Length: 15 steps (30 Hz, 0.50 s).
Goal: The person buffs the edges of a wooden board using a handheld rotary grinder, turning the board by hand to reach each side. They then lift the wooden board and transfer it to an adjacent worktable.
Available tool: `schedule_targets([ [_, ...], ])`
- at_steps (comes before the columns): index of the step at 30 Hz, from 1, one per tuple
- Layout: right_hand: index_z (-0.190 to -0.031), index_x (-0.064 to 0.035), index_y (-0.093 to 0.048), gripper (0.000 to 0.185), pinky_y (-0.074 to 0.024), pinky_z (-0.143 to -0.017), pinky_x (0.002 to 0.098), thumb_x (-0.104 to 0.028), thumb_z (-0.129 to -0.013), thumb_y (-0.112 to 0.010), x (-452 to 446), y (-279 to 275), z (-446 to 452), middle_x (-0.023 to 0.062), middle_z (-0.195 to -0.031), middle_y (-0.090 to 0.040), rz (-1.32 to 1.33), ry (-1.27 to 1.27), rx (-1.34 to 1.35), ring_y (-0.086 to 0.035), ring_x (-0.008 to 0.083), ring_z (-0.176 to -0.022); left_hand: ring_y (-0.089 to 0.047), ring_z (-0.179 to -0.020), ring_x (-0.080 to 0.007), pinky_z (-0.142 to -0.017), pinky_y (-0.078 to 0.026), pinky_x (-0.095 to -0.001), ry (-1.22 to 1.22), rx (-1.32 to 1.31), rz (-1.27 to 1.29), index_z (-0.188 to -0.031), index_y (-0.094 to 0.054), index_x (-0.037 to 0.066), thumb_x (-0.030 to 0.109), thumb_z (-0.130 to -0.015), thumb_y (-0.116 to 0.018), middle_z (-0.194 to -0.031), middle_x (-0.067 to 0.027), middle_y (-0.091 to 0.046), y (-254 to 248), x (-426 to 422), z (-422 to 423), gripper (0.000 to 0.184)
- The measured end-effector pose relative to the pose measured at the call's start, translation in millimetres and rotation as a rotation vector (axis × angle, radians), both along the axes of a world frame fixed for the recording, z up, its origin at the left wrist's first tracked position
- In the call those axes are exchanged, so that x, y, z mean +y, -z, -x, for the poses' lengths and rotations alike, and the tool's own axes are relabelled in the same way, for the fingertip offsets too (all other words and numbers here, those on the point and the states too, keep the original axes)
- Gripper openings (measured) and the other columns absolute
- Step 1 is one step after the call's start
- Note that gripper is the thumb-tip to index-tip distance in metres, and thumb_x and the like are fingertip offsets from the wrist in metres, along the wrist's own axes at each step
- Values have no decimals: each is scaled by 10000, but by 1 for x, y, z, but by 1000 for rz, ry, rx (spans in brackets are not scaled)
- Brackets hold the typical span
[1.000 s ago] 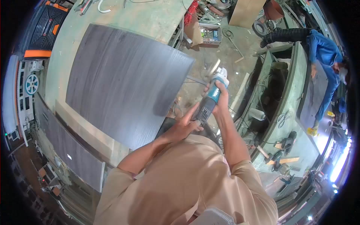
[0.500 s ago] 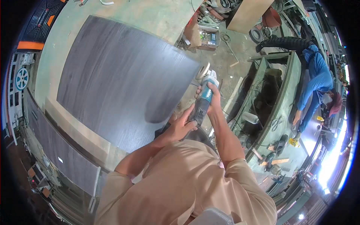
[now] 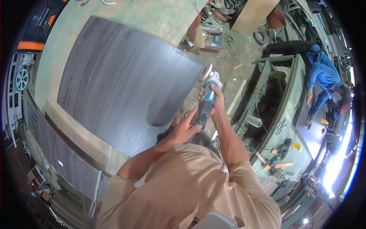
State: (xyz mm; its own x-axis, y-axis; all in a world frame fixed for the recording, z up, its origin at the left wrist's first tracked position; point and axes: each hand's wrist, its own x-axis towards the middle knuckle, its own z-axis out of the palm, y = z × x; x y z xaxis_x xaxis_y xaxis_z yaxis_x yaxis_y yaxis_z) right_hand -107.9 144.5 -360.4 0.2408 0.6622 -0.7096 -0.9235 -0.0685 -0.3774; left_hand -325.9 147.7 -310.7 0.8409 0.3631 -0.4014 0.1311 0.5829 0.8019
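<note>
A teal and black angle grinder [image 3: 207, 100] is held in both of my hands. My right hand [image 3: 215, 100] wraps round its teal body near the head. My left hand [image 3: 185, 129] grips the black rear end, fingers along its side. The grinder's pale disc [image 3: 206, 72] is at the right edge of a dark grey wood-grain panel [image 3: 126, 80]; whether they touch I cannot tell. The panel lies flat on a pale green table [image 3: 152, 15].
Another grey panel [image 3: 61, 152] is at the lower left. To the right stands a green workbench [image 3: 284, 110] with a second power tool [image 3: 284, 149] on it. A person in blue [image 3: 324, 72] leans over a dark board. A carton [image 3: 212, 39] sits on the floor.
The view has shifted, and the grinder in my hands has come closer to the panel's right edge. The person in blue has moved an arm; the yellow object is no longer under that hand.
</note>
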Motion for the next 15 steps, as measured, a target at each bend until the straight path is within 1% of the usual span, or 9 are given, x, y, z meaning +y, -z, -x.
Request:
schedule_targets([
  [4, -1143, -19, -600, 401, -624, -674, 439, -312, -894, -715, -1, -3, 5, 142, -913, -684, 14, 1, -2, -704, 281, -769, -582, -1204, -169, -980, -546, -337, -13, -6, -17, -1660, -50, 50, 3, -1021, -563, -1602, -181, -336, -5, 0, 4, 820],
  [6, -1166, -13, -578, 371, -622, -693, 431, -280, -925, -672, -4, -6, 9, 148, -932, -682, 6, -14, 22, -696, 281, -768, -579, -1210, -170, -984, -544, -340, -13, 3, -31, -1659, -48, 49, 2, -1022, -564, -1605, -182, -333, -6, -2, 9, 821],
  [8, -1163, -17, -581, 369, -621, -691, 427, -284, -926, -671, -8, -10, 16, 146, -926, -684, 32, -18, 20, -697, 278, -766, -536, -1230, -187, -1026, -489, -339, -73, -32, 60, -1648, -104, 1, -5, -969, -610, -1632, -186, -293, -8, -7, 16, 846],
  [9, -1161, -20, -584, 367, -619, -688, 423, -289, -926, -669, -11, -12, 22, 144, -920, -686, 60, -23, 18, -697, 275, -765, -536, -1230, -187, -1026, -489, -339, -67, -36, 59, -1648, -104, 1, -5, -969, -610, -1632, -186, -293, -10, -11, 22, 846],
  [11, -1160, -26, -588, 369, -618, -680, 418, -301, -927, -668, -22, -13, 35, 138, -913, -689, 82, -12, 6, -698, 271, -763, -594, -1179, -192, -1017, -488, -341, -62, -45, -81, -1645, -119, 7, 81, -988, -631, -1523, -170, -472, -13, -14, 36, 836],
  [12, -1153, -27, -590, 367, -618, -675, 418, -306, -928, -667, -29, -15, 41, 136, -913, -690, 103, -27, 11, -698, 270, -760, -594, -1179, -192, -1017, -488, -341, -59, -58, -82, -1645, -119, 7, 81, -988, -631, -1523, -170, -472, -12, -11, 45, 836],
  [14, -1129, -32, -596, 353, -615, -656, 414, -317, -932, -664, -37, -19, 41, 134, -905, -691, 138, -42, 69, -696, 263, -741, -657, -1104, -186, -994, -497, -346, 219, 202, -281, -1635, -175, 14, 187, -996, -648, -1286, -128, -663, -7, 2, 61, 814],
  [15, -1129, -32, -596, 353, -615, -656, 414, -317, -932, -664, -37, -20, 34, 134, -905, -691, 139, -46, 60, -696, 263, -741, -657, -1104, -186, -994, -497, -346, 213, 194, -281, -1635, -175, 14, 187, -996, -648, -1286, -128, -663, 3, 5, 65, 814],
])
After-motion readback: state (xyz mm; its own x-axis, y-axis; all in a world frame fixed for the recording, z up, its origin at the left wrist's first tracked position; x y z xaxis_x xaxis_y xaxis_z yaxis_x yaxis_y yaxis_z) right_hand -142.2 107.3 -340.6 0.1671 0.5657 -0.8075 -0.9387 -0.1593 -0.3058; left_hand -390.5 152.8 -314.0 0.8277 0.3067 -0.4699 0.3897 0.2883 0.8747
